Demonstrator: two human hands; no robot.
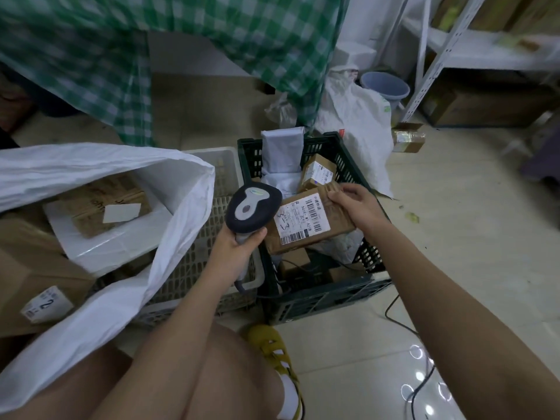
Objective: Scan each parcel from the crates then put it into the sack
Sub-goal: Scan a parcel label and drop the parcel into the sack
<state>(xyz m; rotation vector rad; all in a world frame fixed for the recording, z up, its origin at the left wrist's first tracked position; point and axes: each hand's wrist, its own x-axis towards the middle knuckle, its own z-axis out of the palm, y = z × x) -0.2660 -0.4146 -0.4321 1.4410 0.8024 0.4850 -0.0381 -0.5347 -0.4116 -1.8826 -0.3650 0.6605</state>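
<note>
On a pale tiled floor, above a dark crate (306,295), your right hand (359,207) pinches a brown parcel (306,222) by its far edge, label up, hand-marked "3-3". Your left hand (239,247) grips the scanner (253,207), its head touching the parcel. The white sack (145,268) gapes leftward.

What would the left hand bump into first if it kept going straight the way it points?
Probably the parcel held by the right hand: the left hand aims its scanner that way. Depth is unclear.
</note>
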